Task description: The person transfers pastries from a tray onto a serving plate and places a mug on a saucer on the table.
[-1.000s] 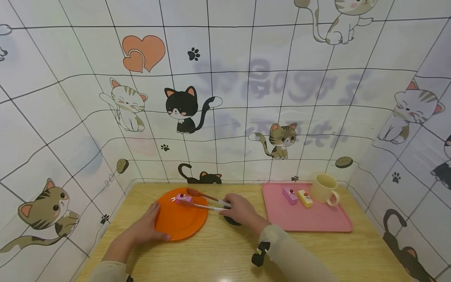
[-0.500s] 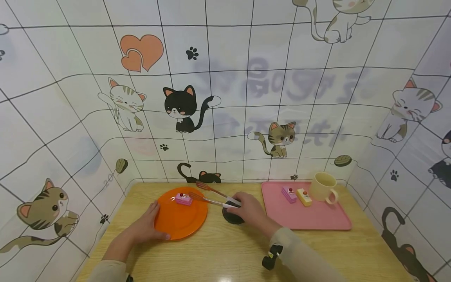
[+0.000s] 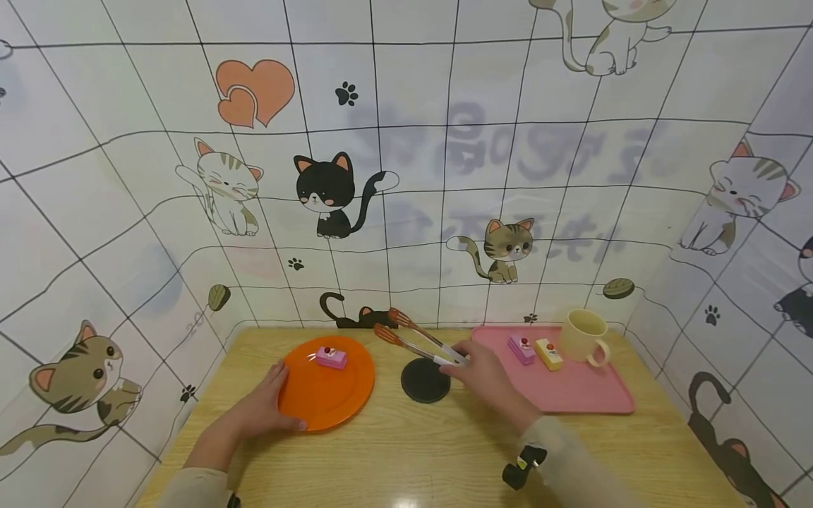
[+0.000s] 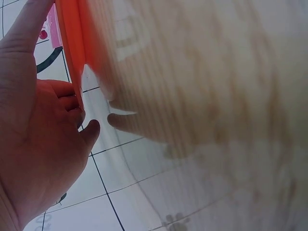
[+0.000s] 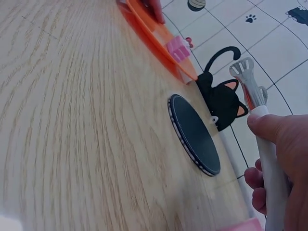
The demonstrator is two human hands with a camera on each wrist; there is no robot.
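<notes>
My left hand holds the left rim of an orange plate, thumb at its near edge and fingers along its far-left side. On that plate lies a pink toy cake slice with a red berry on top. My right hand grips a pair of tongs by the white handles. The slotted, reddish-brown tong tips are spread apart with nothing between them, pointing to the back left. In the right wrist view, thumb and fingers wrap the white handle. A round black coaster lies below the tongs.
A pink tray stands at the right of the wooden table. It bears a purple-pink cake slice, a yellow cake slice and a cream mug. A wall covering with cat drawings rises behind the table and at both sides.
My right hand has moved right with the tongs, from over the plate to beyond the coaster. The pink cake slice stays on the plate, and the coaster shows fully. My left hand stays put.
</notes>
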